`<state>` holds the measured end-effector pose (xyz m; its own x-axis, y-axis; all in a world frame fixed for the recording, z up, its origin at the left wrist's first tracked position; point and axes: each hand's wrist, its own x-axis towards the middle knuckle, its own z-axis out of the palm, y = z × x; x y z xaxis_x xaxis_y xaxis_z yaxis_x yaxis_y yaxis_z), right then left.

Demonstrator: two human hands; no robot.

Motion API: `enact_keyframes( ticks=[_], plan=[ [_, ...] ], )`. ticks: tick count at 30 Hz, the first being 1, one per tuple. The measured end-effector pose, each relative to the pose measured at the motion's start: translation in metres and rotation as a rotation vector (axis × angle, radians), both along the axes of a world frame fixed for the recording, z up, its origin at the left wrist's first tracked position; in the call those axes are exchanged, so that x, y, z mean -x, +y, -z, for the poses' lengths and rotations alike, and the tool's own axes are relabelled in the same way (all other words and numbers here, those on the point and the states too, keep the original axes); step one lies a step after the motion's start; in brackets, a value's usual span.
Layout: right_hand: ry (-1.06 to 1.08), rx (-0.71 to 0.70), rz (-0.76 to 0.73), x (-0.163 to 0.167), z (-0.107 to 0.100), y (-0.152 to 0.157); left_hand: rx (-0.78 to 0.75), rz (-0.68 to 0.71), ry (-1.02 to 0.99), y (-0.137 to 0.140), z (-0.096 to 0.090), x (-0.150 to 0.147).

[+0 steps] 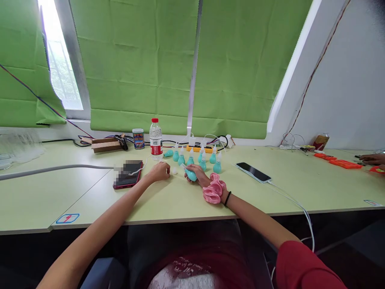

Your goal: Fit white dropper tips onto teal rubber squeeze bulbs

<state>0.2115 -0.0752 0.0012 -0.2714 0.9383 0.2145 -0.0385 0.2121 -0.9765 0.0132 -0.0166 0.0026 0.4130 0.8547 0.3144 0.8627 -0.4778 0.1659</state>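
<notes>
A: Item one, hands?
B: Right hand (197, 173), pink scrunchie (213, 191) and black band on the wrist, fingers wrapped around a teal bulb aspirator (190, 174) lying on its side on the table (300, 188), clear tip toward nine o'clock. Left hand (159, 171) just beside it at nine o'clock, fingers curled together, resting on the table; a small white cap (175, 171) lies between the two hands. Whether the left fingers pinch anything, cannot tell.

A: Item two, stock?
B: Cluster of upright teal aspirators (203, 157) at twelve o'clock of the right hand, one lying flat (168, 153).

A: Sundries?
B: Water bottle (155, 139), red cap, at eleven o'clock; printed can (138, 138) beside it. Red-cased phone (128, 174) at nine o'clock; black phone (253, 171) on a cable at three o'clock. Another person's hand (372, 159) far at three o'clock.
</notes>
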Motion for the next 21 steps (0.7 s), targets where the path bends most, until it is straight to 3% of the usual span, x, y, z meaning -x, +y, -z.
enact_keyframes(
  ticks=[3, 7, 9, 14, 18, 21],
  plan=[
    [-0.07, -0.049, 0.017, 0.005, -0.001, 0.006, 0.023, 0.034, -0.042, 0.0, -0.001, 0.001],
    [-0.148, -0.132, 0.102, 0.009, 0.007, 0.014, -0.097, 0.108, -0.258, -0.012, -0.008, -0.008],
    [-0.206, -0.222, 0.145, 0.01, 0.014, 0.016, -0.086, 0.178, -0.365, -0.021, -0.011, -0.016],
    [-0.31, -0.446, 0.104, 0.014, 0.023, 0.013, 0.115, 0.338, -0.429, -0.04, -0.007, -0.034],
    [-0.37, -0.422, 0.087, 0.016, 0.022, 0.008, 0.233, 0.271, -0.556, -0.04, -0.002, -0.037],
    [-0.411, -0.38, -0.015, 0.016, 0.019, 0.003, 0.395, 0.253, -0.705, -0.037, 0.001, -0.038]
  ],
)
